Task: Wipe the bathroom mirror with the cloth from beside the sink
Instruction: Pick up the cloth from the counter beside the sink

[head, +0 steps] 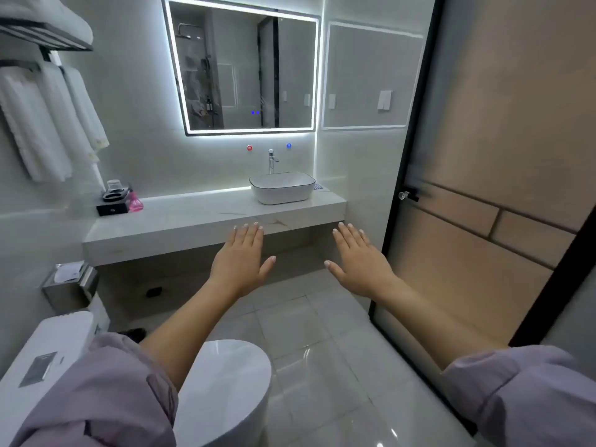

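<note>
Nothing's been picked up yet. Both the left hand [240, 256] and right hand [358, 259] are held out flat, fingers straight and a bit spread, holding nothing, low in the middle of the frame in front of the counter [193, 217].

The mirror [245, 72] is top centre, lit round its edge. The cloth [318, 186], I think, is the small striped bit poking out just right of the sink [282, 188], mostly hidden behind it, so can't be sure.

My take: step up close first, then go round the right side of the sink with the right hand, since it's on that side. Grab a good bunch of the cloth so it doesn't drag along the counter.
</note>
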Motion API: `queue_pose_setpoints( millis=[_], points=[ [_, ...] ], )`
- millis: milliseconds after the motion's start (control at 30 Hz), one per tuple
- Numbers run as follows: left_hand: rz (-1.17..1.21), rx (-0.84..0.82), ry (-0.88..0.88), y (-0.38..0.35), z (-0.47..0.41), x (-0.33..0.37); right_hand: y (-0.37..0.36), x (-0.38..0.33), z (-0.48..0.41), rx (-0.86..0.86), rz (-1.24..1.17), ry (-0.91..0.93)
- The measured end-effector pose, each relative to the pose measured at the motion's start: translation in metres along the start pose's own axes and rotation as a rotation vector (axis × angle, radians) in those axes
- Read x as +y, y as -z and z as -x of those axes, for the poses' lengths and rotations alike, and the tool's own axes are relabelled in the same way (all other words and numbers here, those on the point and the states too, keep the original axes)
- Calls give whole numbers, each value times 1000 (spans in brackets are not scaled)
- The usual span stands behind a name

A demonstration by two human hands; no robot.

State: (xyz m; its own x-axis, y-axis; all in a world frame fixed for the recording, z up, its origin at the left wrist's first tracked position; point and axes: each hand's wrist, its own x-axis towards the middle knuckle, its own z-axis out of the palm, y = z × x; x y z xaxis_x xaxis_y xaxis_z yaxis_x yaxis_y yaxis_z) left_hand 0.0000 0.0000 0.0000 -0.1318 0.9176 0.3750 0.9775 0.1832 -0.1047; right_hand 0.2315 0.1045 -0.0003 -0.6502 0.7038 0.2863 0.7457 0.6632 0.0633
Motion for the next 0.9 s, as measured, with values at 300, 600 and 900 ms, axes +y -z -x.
queue_pose_setpoints(
  millis=[300,600,900],
  points=[
    [-7,-22,-20,-66,-106,-45,-54,28,-110,-16,13,-29],
    [-26,-45,-28,-128,-238,-93,-106,56,-253,-22,39,-45],
    [-18,-27,-25,-170,-355,-114,-141,99,-357,-29,29,-78]
  ],
)
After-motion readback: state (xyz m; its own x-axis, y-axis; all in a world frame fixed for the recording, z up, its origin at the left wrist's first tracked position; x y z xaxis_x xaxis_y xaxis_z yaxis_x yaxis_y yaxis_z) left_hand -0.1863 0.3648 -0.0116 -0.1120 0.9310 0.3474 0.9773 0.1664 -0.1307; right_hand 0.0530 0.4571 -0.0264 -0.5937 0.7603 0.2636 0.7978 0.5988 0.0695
